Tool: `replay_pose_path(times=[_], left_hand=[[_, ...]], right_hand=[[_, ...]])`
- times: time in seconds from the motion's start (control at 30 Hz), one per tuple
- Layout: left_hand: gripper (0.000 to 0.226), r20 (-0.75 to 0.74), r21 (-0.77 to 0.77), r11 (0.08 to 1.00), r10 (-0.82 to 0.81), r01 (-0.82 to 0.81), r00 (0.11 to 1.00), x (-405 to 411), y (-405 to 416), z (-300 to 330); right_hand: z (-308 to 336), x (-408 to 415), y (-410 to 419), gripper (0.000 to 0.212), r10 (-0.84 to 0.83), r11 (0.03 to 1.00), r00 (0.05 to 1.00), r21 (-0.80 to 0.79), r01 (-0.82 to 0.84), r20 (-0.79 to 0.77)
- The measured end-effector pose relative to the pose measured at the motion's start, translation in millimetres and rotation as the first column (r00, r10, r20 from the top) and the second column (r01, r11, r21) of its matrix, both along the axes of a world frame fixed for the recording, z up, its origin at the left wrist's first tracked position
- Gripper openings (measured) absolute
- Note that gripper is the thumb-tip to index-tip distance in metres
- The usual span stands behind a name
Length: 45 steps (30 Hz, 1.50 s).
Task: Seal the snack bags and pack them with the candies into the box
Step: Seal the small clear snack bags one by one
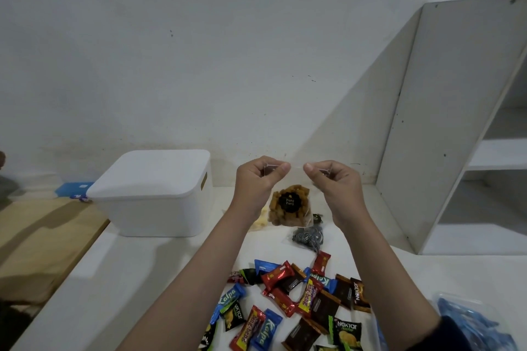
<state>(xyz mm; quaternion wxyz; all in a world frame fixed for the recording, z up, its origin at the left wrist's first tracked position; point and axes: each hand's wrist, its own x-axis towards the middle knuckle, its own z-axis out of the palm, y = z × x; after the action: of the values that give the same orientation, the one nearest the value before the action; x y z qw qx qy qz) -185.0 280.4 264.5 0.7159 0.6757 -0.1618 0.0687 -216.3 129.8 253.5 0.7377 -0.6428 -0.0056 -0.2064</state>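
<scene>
Both hands are raised above the white table [137,265]. My left hand [258,179] and my right hand [330,182] each pinch one top corner of a clear snack bag [289,204] of brown fried sticks with a black round label; its bottom hangs just above the table. A pale snack bag [261,221] peeks out behind my left forearm. A dark patterned snack bag [309,235] lies to the right. Several wrapped candies [296,296] lie scattered nearer to me. The white box [154,194] stands at the left with its lid on.
A white shelf unit [462,122] stands at the right against the wall. A clear tray of blue clips [470,322] sits at the table's near right. A wooden board [42,236] lies left of the table, with a blue item [74,188] behind the box.
</scene>
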Motion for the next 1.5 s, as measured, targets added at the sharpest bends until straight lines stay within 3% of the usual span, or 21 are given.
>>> replay_pose_path(times=[0.2, 0.4, 0.5, 0.67, 0.8, 0.9, 0.97, 1.07, 1.23, 1.33, 1.4, 1.5], left_hand=[[0.007, -0.013, -0.018, 0.999, -0.033, 0.033, 0.999, -3, 2, 4], [0.012, 0.023, 0.004, 1.0, 0.023, -0.023, 0.999, 2, 6, 7], [0.014, 0.009, 0.018, 0.998, 0.057, -0.057, 0.998, 3, 10, 8], [0.025, -0.125, 0.111, 0.976, -0.175, 0.189, 0.977, 6, 25, 4], [0.024, -0.082, 0.104, 0.993, -0.047, 0.055, 0.996, 8, 19, 2], [0.029, -0.06, 0.102, 0.994, 0.05, -0.044, 0.997, 8, 14, 1], [0.031, -0.117, 0.046, 0.994, 0.101, -0.096, 0.988, 10, 17, 0], [0.032, -0.197, -0.042, 0.986, 0.148, -0.16, 0.969, 15, 28, -1], [0.032, -0.017, 0.125, 0.981, 0.149, -0.146, 0.989, 17, 39, -4], [0.032, 0.018, 0.229, 0.97, 0.078, -0.08, 0.997, 14, 35, -9], [0.031, 0.025, 0.294, 0.956, 0.012, -0.019, 1.0, 11, 30, -14], [0.03, 0.016, 0.387, 0.92, -0.071, 0.059, 0.997, 9, 27, -20]], right_hand=[[-3, 5, 2, 0.01, -0.002, 0.999, 0.998, -0.04, 0.004, 0.062], [-3, 8, 5, 0.007, 0.022, 1.0, 1.0, -0.012, -0.022, 0.002], [-4, 5, 2, 0.017, 0.057, 0.998, 0.998, -0.033, -0.057, -0.006], [-6, 3, -5, 0.014, 0.041, 0.998, 0.998, -0.046, -0.039, 0.055], [-11, 1, -1, 0.015, 0.026, 0.995, 0.99, -0.095, -0.013, 0.14], [-14, -1, 1, 0.019, 0.09, 0.991, 0.99, -0.112, -0.078, 0.109], [-15, -1, -1, 0.017, 0.12, 0.984, 0.99, -0.144, -0.108, 0.079], [-17, 0, -12, 0.019, 0.002, 0.979, 0.997, -0.201, 0.012, 0.072], [-12, 0, -21, 0.014, -0.064, 0.986, 0.998, -0.152, 0.068, 0.029], [-1, 1, -10, 0.018, 0.034, 0.93, 0.998, -0.364, -0.05, -0.052], [3, 3, -3, 0.018, 0.104, 0.81, 0.982, -0.559, -0.176, -0.159], [5, 5, 3, 0.008, 0.16, 0.732, 0.952, -0.616, -0.292, -0.261]])
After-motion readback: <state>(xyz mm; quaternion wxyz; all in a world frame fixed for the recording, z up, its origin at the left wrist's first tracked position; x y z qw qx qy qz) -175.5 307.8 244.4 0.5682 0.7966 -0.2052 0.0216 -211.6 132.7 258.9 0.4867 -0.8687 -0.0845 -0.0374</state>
